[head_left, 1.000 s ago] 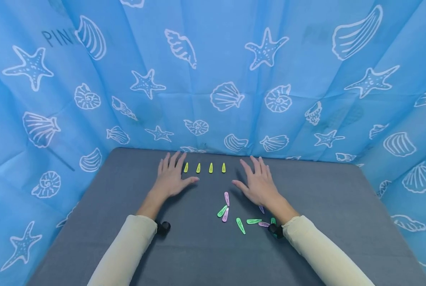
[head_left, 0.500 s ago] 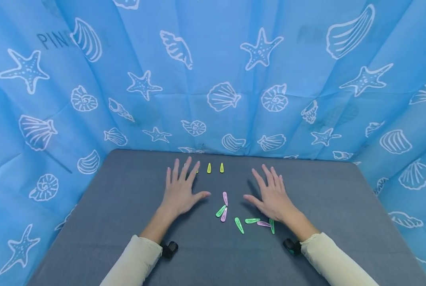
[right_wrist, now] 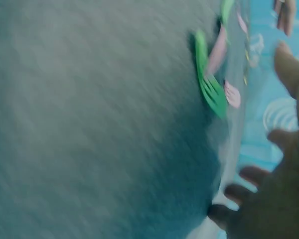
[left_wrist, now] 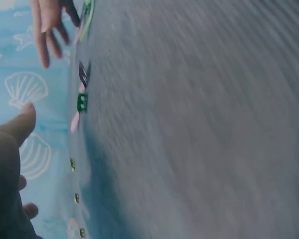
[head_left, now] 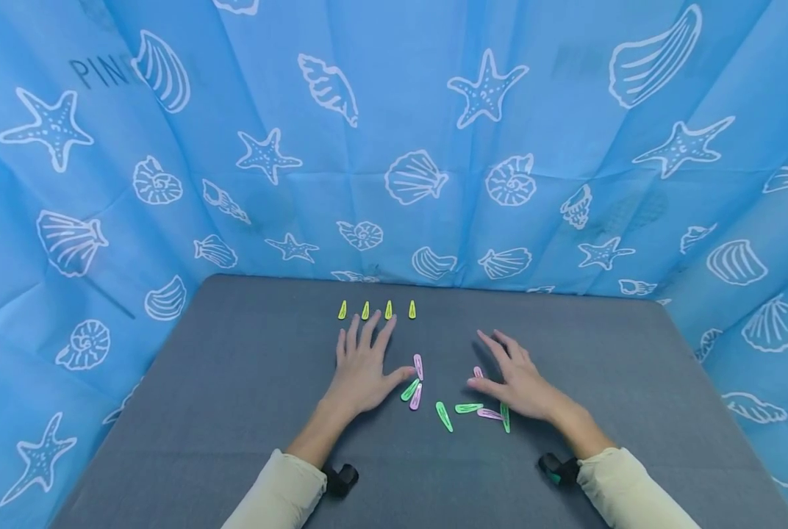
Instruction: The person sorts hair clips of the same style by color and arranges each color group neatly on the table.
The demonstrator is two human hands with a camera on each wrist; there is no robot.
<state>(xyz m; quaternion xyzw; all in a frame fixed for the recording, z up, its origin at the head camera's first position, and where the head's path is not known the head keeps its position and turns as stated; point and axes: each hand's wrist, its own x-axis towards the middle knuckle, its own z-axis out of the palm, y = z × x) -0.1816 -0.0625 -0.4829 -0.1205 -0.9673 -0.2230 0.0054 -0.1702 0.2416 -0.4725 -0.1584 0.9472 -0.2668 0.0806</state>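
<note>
My left hand (head_left: 362, 371) hovers with spread fingers above the table, just in front of a row of several yellow snap hair clips (head_left: 412, 309). Its thumb tip is close to a small cluster: a pink clip (head_left: 418, 366), a green clip (head_left: 409, 390) and another pink clip (head_left: 416, 397). My right hand (head_left: 523, 382) also hangs over the cloth, fingers apart and holding nothing. Beside its thumb a pink clip (head_left: 478, 372) is partly hidden. Below that hand a pink clip (head_left: 489, 414) touches an upright green clip (head_left: 505, 417).
Two more green clips, one slanted (head_left: 443, 416) and one lying sideways (head_left: 468, 408), are between the hands. A grey cloth covers the table (head_left: 235, 382). Behind it hangs a blue curtain (head_left: 354, 169) with shell prints. Black wrist cameras (head_left: 342, 480) sit at both cuffs.
My left hand has moved right and nearer to me, uncovering the yellow row. The right hand has drawn back and slightly right. The clips appear to lie where they were.
</note>
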